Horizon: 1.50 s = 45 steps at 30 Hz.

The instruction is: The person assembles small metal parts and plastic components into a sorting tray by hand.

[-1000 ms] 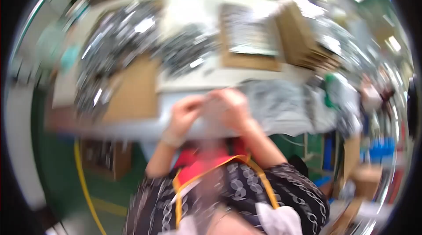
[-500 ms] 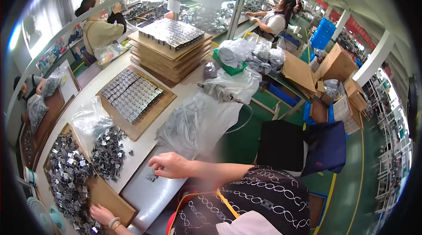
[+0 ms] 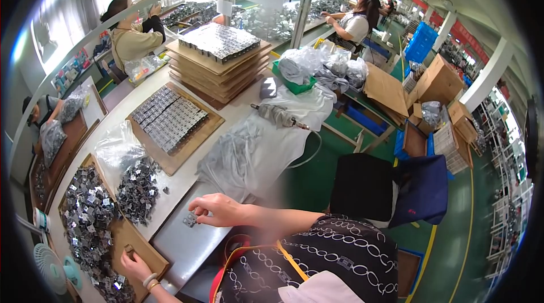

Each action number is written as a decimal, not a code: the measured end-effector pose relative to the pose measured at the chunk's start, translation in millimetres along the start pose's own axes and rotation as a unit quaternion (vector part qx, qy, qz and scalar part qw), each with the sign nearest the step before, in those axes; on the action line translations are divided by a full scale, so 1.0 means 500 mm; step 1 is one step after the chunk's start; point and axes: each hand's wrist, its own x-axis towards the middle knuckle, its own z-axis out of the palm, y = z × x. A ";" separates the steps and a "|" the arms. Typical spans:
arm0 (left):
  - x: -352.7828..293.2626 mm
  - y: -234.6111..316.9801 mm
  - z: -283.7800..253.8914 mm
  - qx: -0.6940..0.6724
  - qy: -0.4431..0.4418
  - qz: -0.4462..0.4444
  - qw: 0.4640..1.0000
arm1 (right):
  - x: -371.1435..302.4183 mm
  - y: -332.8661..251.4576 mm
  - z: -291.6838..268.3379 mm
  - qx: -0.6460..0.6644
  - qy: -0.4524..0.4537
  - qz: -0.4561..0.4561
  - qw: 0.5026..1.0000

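My left hand (image 3: 136,268) is over the near end of a cardboard-lined tray (image 3: 139,242). Its thumb and fingers pinch a small dark metal part (image 3: 130,248). Beside it in the tray lies a heap of small dark and shiny metal parts (image 3: 88,209). My right hand (image 3: 220,210) hovers low over a smooth grey metal sheet (image 3: 184,244), fingers curled inward. A few small metal pieces (image 3: 190,219) show at its fingertips; whether it grips one or only touches them, I cannot tell.
A second heap of parts (image 3: 137,189) spills from a clear bag. Beyond lies a board with rows of metal pieces (image 3: 170,119), then stacked loaded boards (image 3: 218,70). A power tool (image 3: 277,115) rests on plastic sheeting. A fan (image 3: 50,263) stands left; co-workers sit farther off.
My left hand has lifted from the heap's edge toward the cardboard, now with a small part in its fingers. My right hand stays nearly in place; the view has shifted slightly.
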 end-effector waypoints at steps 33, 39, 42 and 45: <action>0.038 0.097 -0.038 0.111 0.019 0.042 0.993 | -0.011 0.019 0.001 -0.003 -0.009 0.030 1.000; 0.046 0.049 -0.032 0.018 0.031 0.014 0.999 | -0.010 0.020 0.007 -0.004 -0.015 0.037 0.999; 0.045 0.054 -0.039 -0.296 -0.051 -0.176 0.938 | -0.008 0.015 0.008 0.002 -0.009 0.038 0.999; 0.038 0.093 -0.069 -0.530 -0.088 -0.298 0.789 | -0.011 0.017 0.009 0.006 -0.012 0.044 0.999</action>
